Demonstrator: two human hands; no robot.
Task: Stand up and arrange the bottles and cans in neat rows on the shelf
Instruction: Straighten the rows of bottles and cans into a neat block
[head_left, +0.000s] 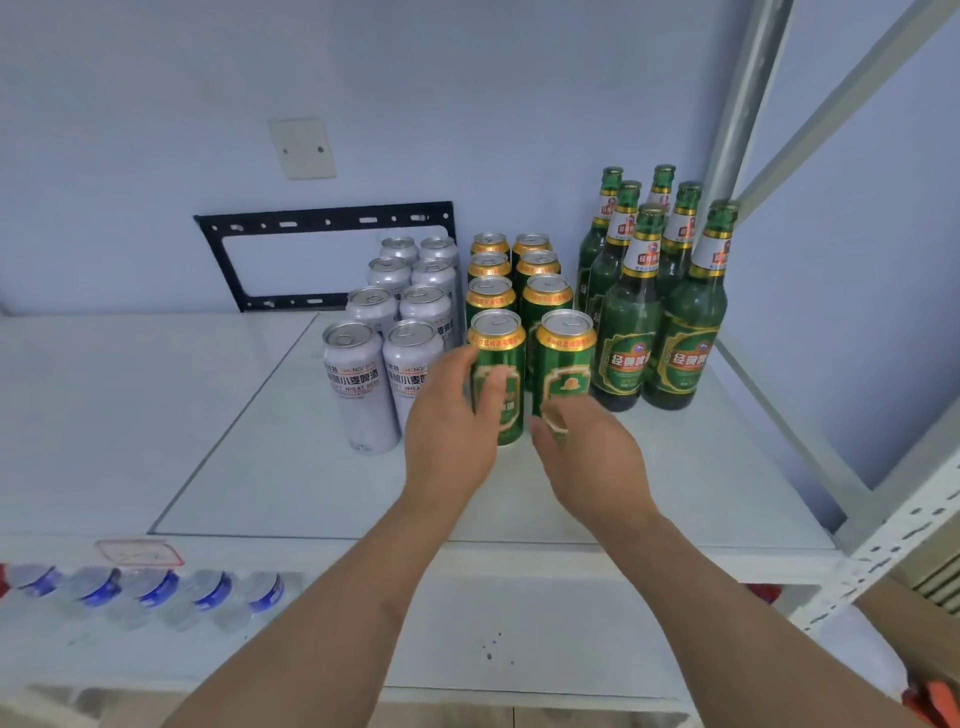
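Two front green cans are standing upright at the middle of the white shelf (270, 467), heading two columns. The left front green can (497, 376) is being touched by the left hand (457, 415), whose thumb and fingers are curving loosely around its left side and label; whether the hand is truly gripping it cannot be told. The right front green can (565, 358) is standing just beside it, with the right hand (587, 452) at its base, fingers half-curled and blurred, so its hold cannot be told either.

Green cans (514, 275) are numbering eight, in two columns of four; each is showing a gold rim band, a silver pull-tab top and a green label with a gold emblem. Silver cans (400, 301), just to the left, are also numbering eight, in two columns of four, carrying grey bodies with dark lettering. Green glass bottles (654, 291), to the right, are numbering six that can be counted, standing upright in a tight cluster, each bearing a white-and-gold neck label and a green oval body label.

A black metal bracket (327, 254) is leaning against the blue wall (156, 130) behind the cans. Clear water bottles (150, 595) with blue labels are lying on the level below.
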